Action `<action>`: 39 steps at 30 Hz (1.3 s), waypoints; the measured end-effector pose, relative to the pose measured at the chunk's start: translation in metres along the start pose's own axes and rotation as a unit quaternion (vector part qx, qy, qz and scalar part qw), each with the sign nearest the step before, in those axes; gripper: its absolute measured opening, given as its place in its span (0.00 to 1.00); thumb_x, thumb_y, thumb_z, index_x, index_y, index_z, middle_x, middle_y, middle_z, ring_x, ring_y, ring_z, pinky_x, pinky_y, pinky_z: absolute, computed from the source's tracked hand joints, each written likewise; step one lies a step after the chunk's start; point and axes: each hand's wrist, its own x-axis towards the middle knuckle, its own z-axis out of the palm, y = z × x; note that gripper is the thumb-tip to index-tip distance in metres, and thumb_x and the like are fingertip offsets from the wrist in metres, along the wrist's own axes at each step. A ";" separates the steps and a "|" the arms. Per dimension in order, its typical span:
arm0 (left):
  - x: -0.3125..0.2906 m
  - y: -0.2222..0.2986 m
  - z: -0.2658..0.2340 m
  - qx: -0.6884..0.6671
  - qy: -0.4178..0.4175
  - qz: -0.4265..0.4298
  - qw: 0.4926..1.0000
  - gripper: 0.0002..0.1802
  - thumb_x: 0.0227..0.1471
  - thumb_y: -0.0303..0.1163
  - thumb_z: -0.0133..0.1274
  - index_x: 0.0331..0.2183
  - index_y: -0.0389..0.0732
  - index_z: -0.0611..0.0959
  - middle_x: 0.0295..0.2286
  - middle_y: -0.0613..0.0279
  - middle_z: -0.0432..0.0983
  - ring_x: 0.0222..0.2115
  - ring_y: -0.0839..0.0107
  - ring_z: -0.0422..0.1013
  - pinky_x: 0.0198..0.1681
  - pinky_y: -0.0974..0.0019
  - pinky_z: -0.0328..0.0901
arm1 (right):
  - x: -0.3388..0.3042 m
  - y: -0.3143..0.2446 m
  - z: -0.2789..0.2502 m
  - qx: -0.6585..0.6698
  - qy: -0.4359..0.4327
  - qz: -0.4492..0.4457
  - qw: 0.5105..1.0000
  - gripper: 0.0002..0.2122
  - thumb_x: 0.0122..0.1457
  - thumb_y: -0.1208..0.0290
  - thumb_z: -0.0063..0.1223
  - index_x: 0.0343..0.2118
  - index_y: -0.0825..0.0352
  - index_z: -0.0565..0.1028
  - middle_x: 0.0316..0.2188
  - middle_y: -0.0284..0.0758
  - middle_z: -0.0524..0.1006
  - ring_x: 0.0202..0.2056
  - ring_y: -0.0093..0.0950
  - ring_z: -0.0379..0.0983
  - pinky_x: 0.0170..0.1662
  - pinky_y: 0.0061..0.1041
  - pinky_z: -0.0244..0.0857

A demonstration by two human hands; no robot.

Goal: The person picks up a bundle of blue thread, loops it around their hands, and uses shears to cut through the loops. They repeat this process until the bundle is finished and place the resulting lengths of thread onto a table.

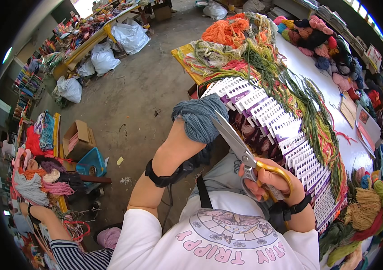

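Note:
A thick skein of blue-grey yarn [193,118] is wrapped around my left hand, held up in the middle of the view. The yarn covers that hand and its fingers; only the wrist and forearm show below. My right hand [272,181] is closed on a pair of large scissors [237,143], its fingers through the gold-coloured handles. The long silver blades point up and left, slightly apart, with their tips against the right side of the skein. To the right of the blades, rows of white and purple punched cards [270,112] lie on the table, with dark maroon threads [252,134] under them.
Green and multicoloured yarn [310,105] lies along the cards, below an orange heap [227,31]. More skeins [322,38] line the table's far edge. At the left, a co-worker's arm [56,222] reaches toward yarn; a cardboard box [81,139] and blue basket [91,163] stand nearby.

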 end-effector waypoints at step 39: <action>-0.005 0.003 -0.003 0.013 -0.261 0.045 0.964 0.11 0.45 0.27 0.44 0.34 0.40 0.73 0.36 0.57 0.70 0.36 0.61 0.67 0.37 0.61 0.60 | 0.068 -0.054 0.007 -0.233 0.233 -0.251 0.910 0.16 0.50 0.65 0.52 0.39 0.67 0.67 0.16 0.30 0.67 0.16 0.21 0.63 0.19 0.18 0.57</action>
